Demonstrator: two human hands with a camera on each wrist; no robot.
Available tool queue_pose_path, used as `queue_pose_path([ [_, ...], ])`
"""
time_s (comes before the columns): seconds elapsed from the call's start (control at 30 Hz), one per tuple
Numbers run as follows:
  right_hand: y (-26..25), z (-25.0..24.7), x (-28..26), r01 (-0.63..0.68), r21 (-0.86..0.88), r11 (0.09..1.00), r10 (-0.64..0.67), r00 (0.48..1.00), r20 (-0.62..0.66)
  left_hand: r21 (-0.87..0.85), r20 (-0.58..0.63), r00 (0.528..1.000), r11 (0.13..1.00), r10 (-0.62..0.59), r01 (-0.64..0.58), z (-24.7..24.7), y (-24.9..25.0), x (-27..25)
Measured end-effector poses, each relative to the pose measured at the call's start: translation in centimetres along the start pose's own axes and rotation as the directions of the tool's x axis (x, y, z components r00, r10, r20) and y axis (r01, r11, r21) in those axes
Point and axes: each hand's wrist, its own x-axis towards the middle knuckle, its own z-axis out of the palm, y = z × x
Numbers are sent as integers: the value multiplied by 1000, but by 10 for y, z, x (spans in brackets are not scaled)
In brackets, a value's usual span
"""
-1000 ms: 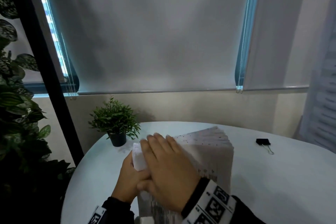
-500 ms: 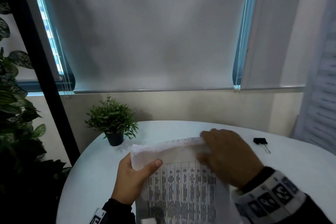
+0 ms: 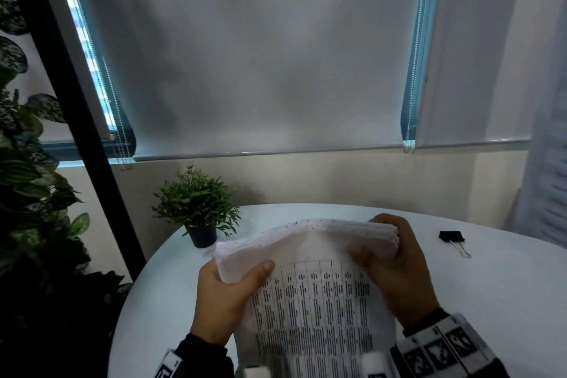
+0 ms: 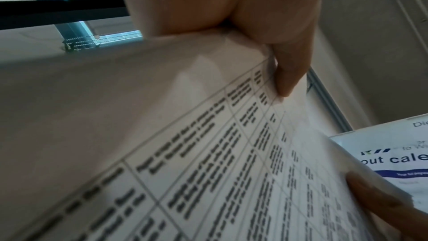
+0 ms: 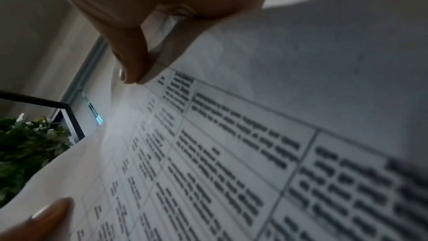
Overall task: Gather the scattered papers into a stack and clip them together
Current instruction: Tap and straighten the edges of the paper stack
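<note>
Nearest me, the stack (image 3: 313,294) is raised off the tabletop (image 3: 491,301) and tilted up toward my view, its far edge bowed into a hump between my two hands. That bow is my main worry: I judge that if either grasp slackens, the sheets could fan apart and slide out of line, undoing the squaring. The far edges already look stepped at the 1 o'clock corner, so tapping them down unevenly might lock in that offset before the clip goes on. A crease is also possible where the thumbs press.

My left hand (image 3: 224,294) grips the stack's corner at 10 o'clock, thumb curled over the printed face and fingers hidden behind the sheets. The left wrist view shows that thumb (image 4: 287,72) pressing on the table grid, with a fingertip of the other hand at the lower right.

My right hand (image 3: 399,267) clamps the 1 o'clock corner, thumb on top and fingers wrapped around the thick edge. The right wrist view confirms its thumb (image 5: 132,58) bearing on the page. Both hands are closed on paper; neither is free.

Farther out, at 2 o'clock from the stack and well apart from it, the clip (image 3: 451,237) lies on the tabletop, untouched. Reaching it means freeing my right hand, which I judge is when slippage is likeliest. At 11 o'clock stands a plant (image 3: 198,209).
</note>
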Motion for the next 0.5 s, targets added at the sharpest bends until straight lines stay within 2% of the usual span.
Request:
queue_pose_path([
  [0.07,8,2,-5,-8,-8,1000,8,998,-56,15,8,1000,1000,-1,1,1,-1,-2],
  [0.2,21,7,-22,-134,-49,990,133,991,-31,51,25,999,998,-39,38,2,-10,-4],
  [0.3,7,9,-21,-113,-48,992,110,991,-70,42,37,998,998,-51,50,-3,-12,-1],
  [0.33,-6,10,-19,-66,-106,992,54,993,-107,39,42,998,998,-52,51,-4,-13,-1],
  [0.4,-36,18,-16,149,-360,921,-206,971,-125,38,42,998,998,-56,55,-4,-15,-1],
  [0.47,-61,36,-13,403,-547,734,-466,884,27,37,35,999,999,-40,38,-4,-16,-1],
  [0.5,-70,48,-12,486,-594,641,-507,849,148,37,42,999,999,-19,18,-3,-16,-2],
])
